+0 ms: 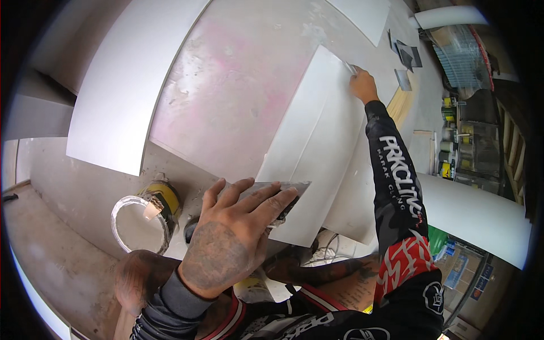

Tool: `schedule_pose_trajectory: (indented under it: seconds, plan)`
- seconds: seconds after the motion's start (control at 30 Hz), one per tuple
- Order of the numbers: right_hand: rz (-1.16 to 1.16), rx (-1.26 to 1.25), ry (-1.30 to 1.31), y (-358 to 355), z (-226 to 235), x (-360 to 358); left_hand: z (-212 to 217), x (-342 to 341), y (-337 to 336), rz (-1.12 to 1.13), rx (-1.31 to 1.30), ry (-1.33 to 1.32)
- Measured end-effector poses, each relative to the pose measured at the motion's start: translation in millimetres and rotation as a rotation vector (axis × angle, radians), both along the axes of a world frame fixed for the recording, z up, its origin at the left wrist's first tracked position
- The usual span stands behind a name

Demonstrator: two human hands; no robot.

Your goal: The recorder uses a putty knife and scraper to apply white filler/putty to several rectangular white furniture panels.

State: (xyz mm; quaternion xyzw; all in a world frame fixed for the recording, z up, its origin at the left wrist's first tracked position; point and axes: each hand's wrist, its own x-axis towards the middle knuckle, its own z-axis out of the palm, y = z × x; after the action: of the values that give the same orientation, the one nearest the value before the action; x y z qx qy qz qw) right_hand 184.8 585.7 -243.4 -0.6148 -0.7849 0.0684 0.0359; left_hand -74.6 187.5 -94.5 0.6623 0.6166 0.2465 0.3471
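Observation:
My left hand (229, 238), tattooed on the back, is closed on a flat grey metal scraper (300, 188) over the near end of a white panel (297, 150); its fingers lie across the plate and partly hide it. My right hand (364, 86) reaches to the far right corner of that panel. Its fingers are closed on a thin, pale, flat-edged tool (351, 69), mostly covered by the hand. The panel's surface has a faint lengthwise line and lies on a worktable (226, 90) with pinkish smears.
A second white panel (122, 85) lies at left, another (365, 17) at the far edge. Dark grey flat pieces (408, 55) rest near the back right. An open white-rimmed bucket (141, 224) stands below the table's near edge, beside my knee. A large white roll (476, 218) and shelved cans are at right.

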Motion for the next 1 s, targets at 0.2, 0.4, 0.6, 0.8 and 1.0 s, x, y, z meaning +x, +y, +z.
schedule_pose_trajectory:
  seconds: [0.2, 0.4, 0.6, 0.8, 1.0]
  plan:
    - [-0.093, -0.023, 0.034, 38.3, -8.2, -5.0, 0.7, 1.2, 0.9, 0.025, 0.025, -0.031]
    - [0.039, -0.091, -0.016, 38.1, 3.8, -40.3, 1.8, -9.3, -3.2, 0.171, 0.059, -0.023]
    - [0.215, -0.199, 0.060, 15.0, 7.1, -5.4, 17.8, -52.3, -0.3, 0.810, 0.064, -0.736]
    - [0.353, -0.323, 0.134, -82.6, 4.9, -18.6, 14.0, -53.5, -5.1, 1.057, 0.180, -0.978]
    - [0.414, -0.316, 0.264, -187.4, 11.5, -13.6, 20.3, -34.9, -6.9, 0.912, 0.121, -1.053]
